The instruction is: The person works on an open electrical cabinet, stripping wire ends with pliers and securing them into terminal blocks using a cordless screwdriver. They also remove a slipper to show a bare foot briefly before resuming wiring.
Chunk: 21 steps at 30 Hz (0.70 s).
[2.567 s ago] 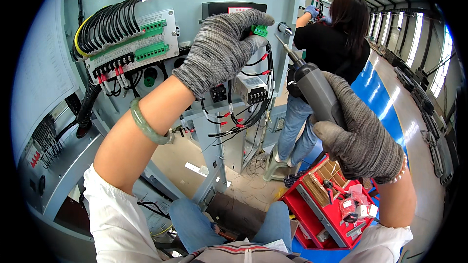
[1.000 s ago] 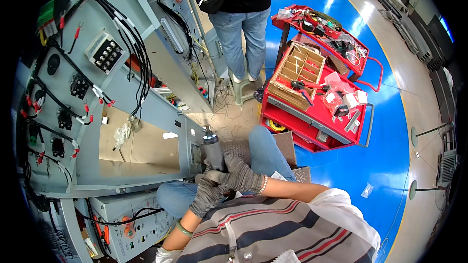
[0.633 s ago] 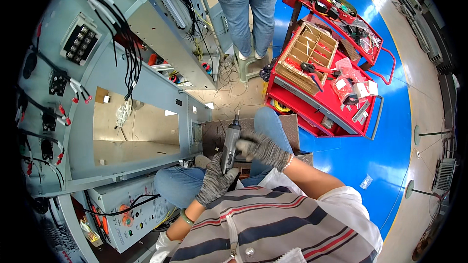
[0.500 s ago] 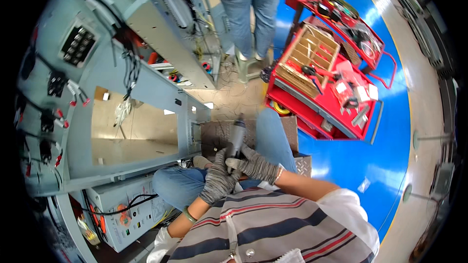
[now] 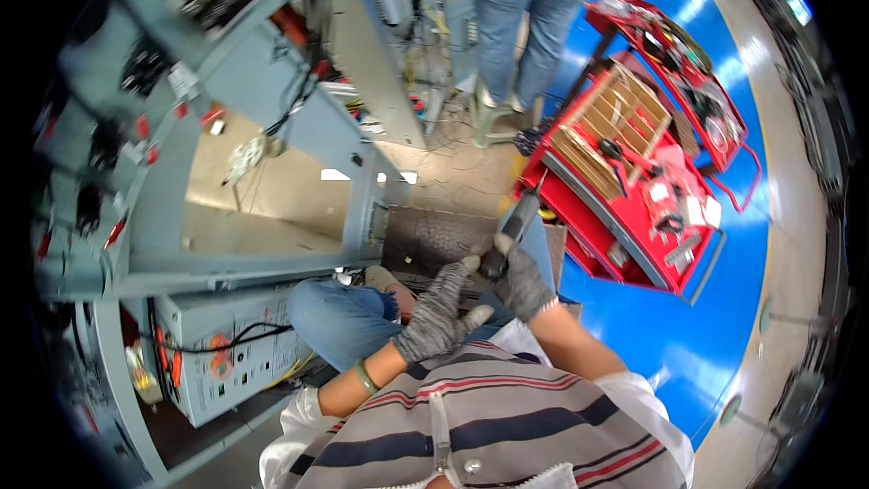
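My right hand [image 5: 523,282], in a grey knitted glove, is wrapped round the dark handle of a grey electric screwdriver [image 5: 520,219]. Its thin bit points away from me, toward the red tool cart. My left hand [image 5: 438,312], gloved the same way, is apart from the tool to its left. The thumb and fingers of that hand are spread, and nothing shows in it. Both hands are over my lap, in front of the striped top.
A grey metal cabinet frame [image 5: 262,261] with wires and terminals stands at the left. Below it is a grey box [image 5: 213,385] with cables. At the right stands a red tool cart [image 5: 579,244] bearing a wooden divided box [image 5: 625,104]. Another person [image 5: 511,27] stands ahead.
The screwdriver has moved right with my right hand, toward the cart. My left hand has come off it and opened. The whole view has shifted.
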Available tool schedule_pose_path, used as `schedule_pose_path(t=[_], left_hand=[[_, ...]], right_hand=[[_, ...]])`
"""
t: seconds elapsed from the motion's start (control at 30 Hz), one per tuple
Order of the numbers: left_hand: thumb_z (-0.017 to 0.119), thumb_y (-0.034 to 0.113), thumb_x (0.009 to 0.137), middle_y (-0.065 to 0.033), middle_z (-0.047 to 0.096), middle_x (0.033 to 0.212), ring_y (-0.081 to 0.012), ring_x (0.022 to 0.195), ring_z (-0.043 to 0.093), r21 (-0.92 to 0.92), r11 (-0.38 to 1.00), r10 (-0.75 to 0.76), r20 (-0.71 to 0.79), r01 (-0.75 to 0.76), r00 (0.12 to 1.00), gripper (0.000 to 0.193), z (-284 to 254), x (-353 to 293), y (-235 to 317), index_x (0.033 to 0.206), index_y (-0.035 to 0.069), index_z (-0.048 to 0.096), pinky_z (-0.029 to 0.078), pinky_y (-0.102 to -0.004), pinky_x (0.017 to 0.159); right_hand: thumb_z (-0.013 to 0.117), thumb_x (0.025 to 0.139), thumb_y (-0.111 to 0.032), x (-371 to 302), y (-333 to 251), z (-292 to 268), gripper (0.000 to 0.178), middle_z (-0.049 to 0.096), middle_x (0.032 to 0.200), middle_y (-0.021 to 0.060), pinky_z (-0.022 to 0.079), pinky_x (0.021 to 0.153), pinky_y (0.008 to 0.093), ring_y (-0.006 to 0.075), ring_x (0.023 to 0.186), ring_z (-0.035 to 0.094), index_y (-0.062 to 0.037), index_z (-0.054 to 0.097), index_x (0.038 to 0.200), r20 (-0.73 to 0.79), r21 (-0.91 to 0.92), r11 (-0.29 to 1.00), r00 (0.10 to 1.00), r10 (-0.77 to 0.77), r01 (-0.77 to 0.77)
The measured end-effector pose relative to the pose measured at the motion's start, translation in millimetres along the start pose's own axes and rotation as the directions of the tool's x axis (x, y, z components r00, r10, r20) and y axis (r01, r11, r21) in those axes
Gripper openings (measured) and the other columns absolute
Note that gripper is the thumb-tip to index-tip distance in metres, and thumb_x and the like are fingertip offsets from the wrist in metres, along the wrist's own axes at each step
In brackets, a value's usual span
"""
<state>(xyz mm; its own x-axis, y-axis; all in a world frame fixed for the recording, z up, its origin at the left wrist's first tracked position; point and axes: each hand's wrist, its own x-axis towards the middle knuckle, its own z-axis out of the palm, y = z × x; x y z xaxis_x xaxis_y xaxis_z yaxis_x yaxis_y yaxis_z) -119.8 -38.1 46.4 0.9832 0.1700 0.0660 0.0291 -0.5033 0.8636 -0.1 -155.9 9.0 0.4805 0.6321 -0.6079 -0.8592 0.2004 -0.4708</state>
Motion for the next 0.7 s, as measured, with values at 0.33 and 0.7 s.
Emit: schedule_pose_path(t=[0.33, 0.7], left_hand=[[0.058, 0.032, 0.085, -0.0184, 0.054, 0.115, -0.0341, 0.109, 0.05, 0.43, 0.841, -0.214, -0.289, 0.327, 0.933, 0.049, -51.5, -67.9, -103.0, 0.123, 0.001, 0.048, 0.037, -0.0429, 0.096], [0.058, 0.014, 0.083, -0.0183, 0.04, 0.133, -0.0344, 0.124, 0.038, 0.56, 0.33, -0.379, -0.658, 0.76, 0.65, 0.051, -121.2, -80.6, -135.1, 0.129, 0.003, 0.041, 0.031, -0.0417, 0.104]], right_hand=[[0.061, 0.085, -0.033, 107.1, -89.5, -192.0, 0.03, 0.053, 0.056, 0.0061, 0.043, 0.036, 0.0317, 0.0168, 0.041, 0.05, -0.0047, 0.051, 0.085, -0.577, -0.556, 0.814, 0.626, -0.524, 0.168], [0.059, 0.082, -0.042, 115.1, -122.1, -330.9, 0.047, 0.062, 0.073, 0.0188, 0.049, 0.059, 0.04, 0.032, 0.066, 0.063, 0.0015, 0.053, 0.099, -0.879, -0.469, 0.864, 0.191, -0.437, -0.184]])
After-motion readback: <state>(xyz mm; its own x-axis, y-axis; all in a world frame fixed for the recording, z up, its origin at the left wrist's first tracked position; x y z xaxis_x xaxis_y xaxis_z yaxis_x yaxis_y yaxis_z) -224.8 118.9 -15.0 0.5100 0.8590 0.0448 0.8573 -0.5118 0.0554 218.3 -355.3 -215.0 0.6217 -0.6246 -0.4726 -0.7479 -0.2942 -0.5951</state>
